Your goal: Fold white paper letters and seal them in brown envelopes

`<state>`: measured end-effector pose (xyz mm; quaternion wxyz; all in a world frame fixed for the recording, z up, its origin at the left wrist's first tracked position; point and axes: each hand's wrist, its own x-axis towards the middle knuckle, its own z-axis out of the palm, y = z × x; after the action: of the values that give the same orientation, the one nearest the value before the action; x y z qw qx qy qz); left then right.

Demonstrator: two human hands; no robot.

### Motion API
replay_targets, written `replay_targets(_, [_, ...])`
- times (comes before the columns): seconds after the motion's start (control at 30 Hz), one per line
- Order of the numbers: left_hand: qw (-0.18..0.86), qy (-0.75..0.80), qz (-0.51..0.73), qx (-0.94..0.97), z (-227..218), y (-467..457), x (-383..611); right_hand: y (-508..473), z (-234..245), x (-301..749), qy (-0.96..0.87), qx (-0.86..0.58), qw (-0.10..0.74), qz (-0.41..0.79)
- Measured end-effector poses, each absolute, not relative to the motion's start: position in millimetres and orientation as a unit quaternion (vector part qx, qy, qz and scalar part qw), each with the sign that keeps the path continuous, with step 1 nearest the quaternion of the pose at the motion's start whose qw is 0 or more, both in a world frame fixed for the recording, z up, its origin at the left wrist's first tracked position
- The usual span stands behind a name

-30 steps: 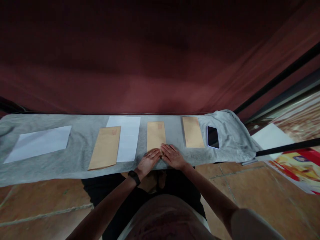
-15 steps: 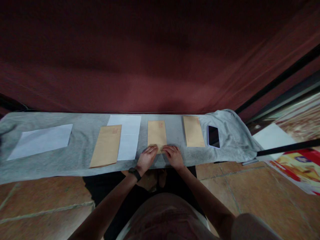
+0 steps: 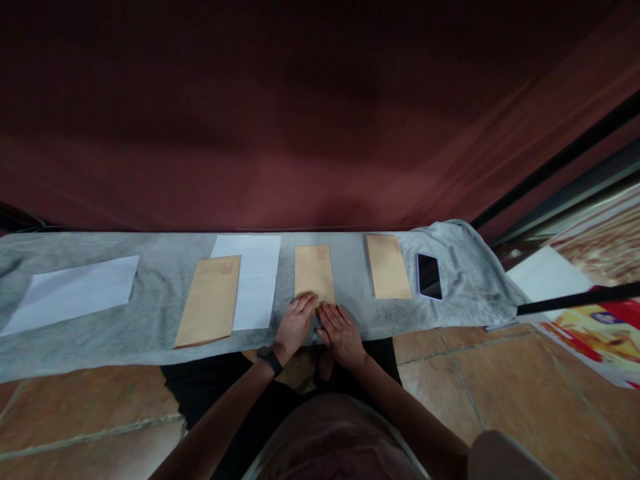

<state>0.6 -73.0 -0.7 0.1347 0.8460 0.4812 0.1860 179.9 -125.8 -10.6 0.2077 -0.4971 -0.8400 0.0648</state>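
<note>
A brown envelope (image 3: 313,270) lies upright in the middle of a grey cloth (image 3: 150,313). My left hand (image 3: 296,321), with a dark band on its wrist, rests on the envelope's near edge, fingers together and lying flat. My right hand (image 3: 340,330) lies flat beside it on the cloth at the envelope's near right corner, fingers stretched out. The two hands touch each other. Neither hand holds anything.
A second brown envelope (image 3: 209,300) partly covers a white sheet (image 3: 256,277) to the left; another white sheet (image 3: 70,293) lies far left. A third brown envelope (image 3: 388,265) and a dark phone (image 3: 429,276) lie to the right. A red curtain hangs behind; tiled floor is in front.
My hands were spread flat, then curled at the envelope's near edge, and now lie flat again, drawn slightly nearer to me. The envelope has stayed in place.
</note>
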Motion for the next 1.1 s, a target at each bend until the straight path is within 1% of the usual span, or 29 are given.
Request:
replay_targets(0.23, [0.109,0.457,0.105,0.876,2.3,-10.3,18.4,-125.5,-9.7,181.6,-0.833,-0.508,0.208,0.067])
replay_targets(0.4, [0.097,0.477,0.101,0.868,-1.6,44.1,36.5,-125.0,-6.8,178.7,-0.834,-0.51,0.201,0.064])
replay_targets(0.57, [0.091,0.501,0.096,0.855,-3.1,70.6,47.7,-124.8,-3.6,178.4,-0.836,-0.513,0.185,0.053])
replay_targets(0.73, [0.093,0.505,0.088,0.853,-3.7,63.3,43.5,-124.4,-3.4,178.0,-0.838,-0.515,0.174,0.053])
replay_targets(0.9, [0.09,0.511,0.083,0.851,-2.2,37.2,27.6,-125.0,-3.5,178.1,-0.836,-0.516,0.183,0.048])
replay_targets(1.0, [0.102,0.529,0.109,0.835,-2.7,14.4,13.5,-125.6,-3.0,177.6,-0.833,-0.518,0.19,0.048])
replay_targets(1.1, [0.145,0.551,0.172,0.803,-4.6,-17.8,-0.1,-126.0,-2.6,176.1,-0.829,-0.521,0.195,0.051])
